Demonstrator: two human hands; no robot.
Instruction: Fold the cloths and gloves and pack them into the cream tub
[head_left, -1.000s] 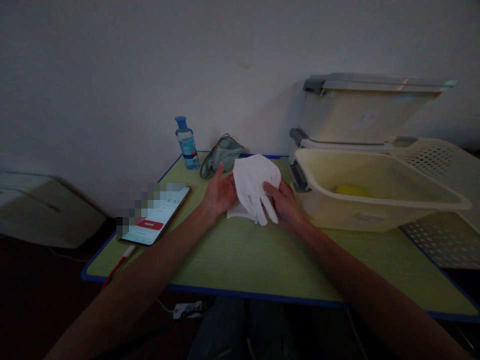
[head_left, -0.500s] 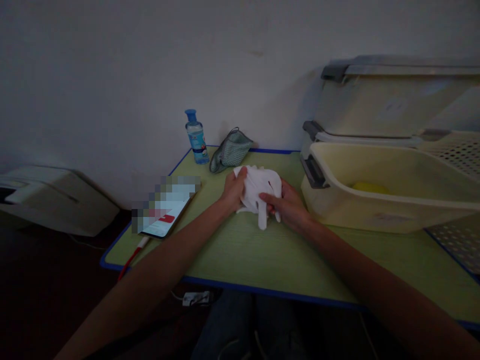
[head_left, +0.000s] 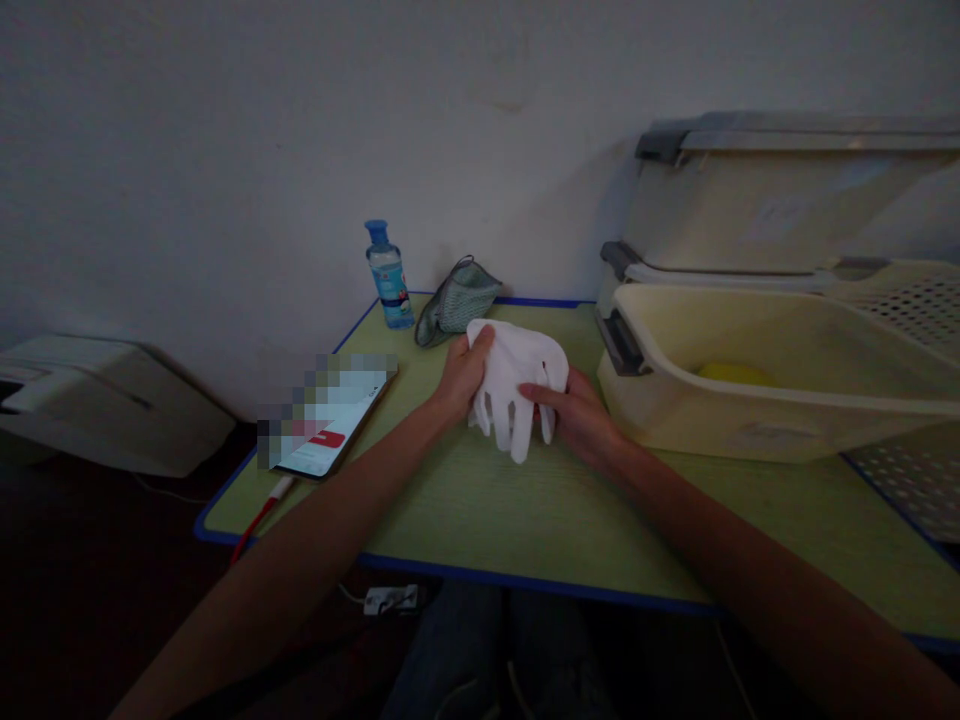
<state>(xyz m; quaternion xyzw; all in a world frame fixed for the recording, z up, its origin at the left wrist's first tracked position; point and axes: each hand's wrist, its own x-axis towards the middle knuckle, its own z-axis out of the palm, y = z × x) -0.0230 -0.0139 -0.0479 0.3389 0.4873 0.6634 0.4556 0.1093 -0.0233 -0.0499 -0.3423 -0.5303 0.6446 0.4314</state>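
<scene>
A white fabric glove hangs between both hands just above the green table, its fingers pointing down. My left hand pinches the glove's left edge, thumb on top. My right hand grips its right side with the fingers curled round the cloth. Both hands sit near the middle of the table's far half.
A cream plastic tub with something yellow inside stands at right, a lidded box behind it. A small blue bottle and a green mesh pouch stand by the wall. A phone lies at left.
The glove was bunched low between my hands half a second ago; now it is lifted slightly and opened out, with its fingers hanging free.
</scene>
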